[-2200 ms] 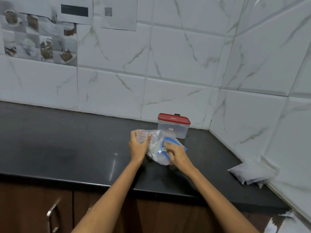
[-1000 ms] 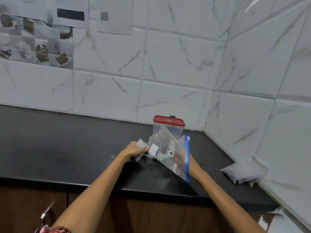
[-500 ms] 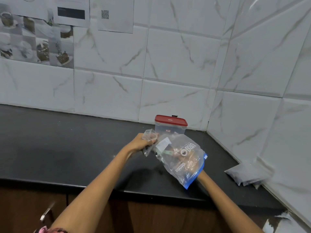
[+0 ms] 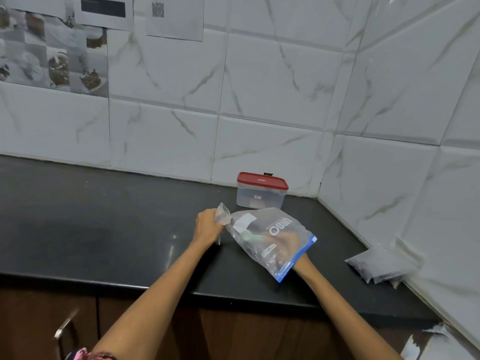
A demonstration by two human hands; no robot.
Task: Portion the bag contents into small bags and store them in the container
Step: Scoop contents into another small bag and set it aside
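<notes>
Nearest, the right hand is seen inside the big clear bag, pushed in through its blue zip edge, which is the open end. The hand shows only dimly through the plastic, so it cannot be told whether its fingers are curled on something or loose; something green is seen just beside them, but what it is cannot be made out. The big bag is held just above the black counter, near the corner. Its long side runs from the blue mouth, near and to the right, up to the far left corner, so the mouth is pointed back at the person. That far corner lies beside the left hand, which is closed tight around a small clear bag that sticks up out of the fist. To do this step well, the small bag should probably be opened wide and kept close to the big bag's mouth, so that nothing is spilled. To the right, filled small bags are piled against the wall. Farthest back, the container is stood with its red lid on.
</notes>
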